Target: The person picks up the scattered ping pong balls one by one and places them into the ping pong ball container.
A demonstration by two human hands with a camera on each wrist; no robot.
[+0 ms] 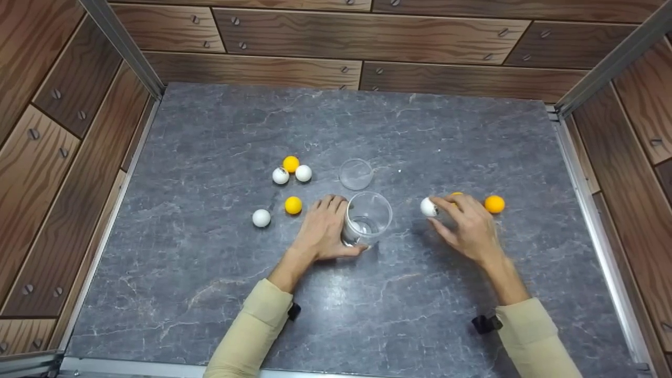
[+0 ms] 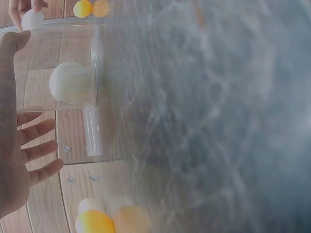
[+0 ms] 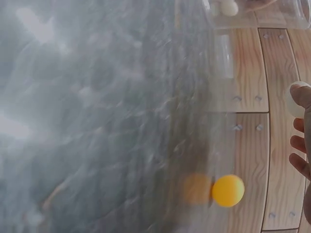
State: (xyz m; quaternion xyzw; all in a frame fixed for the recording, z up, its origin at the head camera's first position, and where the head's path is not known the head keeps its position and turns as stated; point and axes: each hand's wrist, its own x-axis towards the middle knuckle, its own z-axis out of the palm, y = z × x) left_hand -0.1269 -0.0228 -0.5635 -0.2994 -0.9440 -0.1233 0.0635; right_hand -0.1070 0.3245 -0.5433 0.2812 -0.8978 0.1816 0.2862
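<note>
My left hand (image 1: 328, 228) holds a clear plastic jar (image 1: 370, 202) upright on the table, thumb on the near side and fingers along the left. Its mouth faces up, uncovered. Inside, a white ping-pong ball (image 2: 70, 82) lies at the bottom. To the right of the jar, my right hand (image 1: 470, 228) pinches another white ping-pong ball (image 1: 428, 207) between thumb and fingertips, raised off the table. One orange ball (image 1: 458, 194) is partly hidden behind the right hand's fingers, and a second orange ball (image 1: 494, 204) sits just to its right.
Behind the jar lies a clear round lid (image 1: 356, 174). On the left, two white balls and an orange ball (image 1: 291, 164) cluster together; nearer are an orange ball (image 1: 293, 205) and a white ball (image 1: 261, 218). Wood-patterned walls (image 1: 367, 37) enclose the table's back and sides.
</note>
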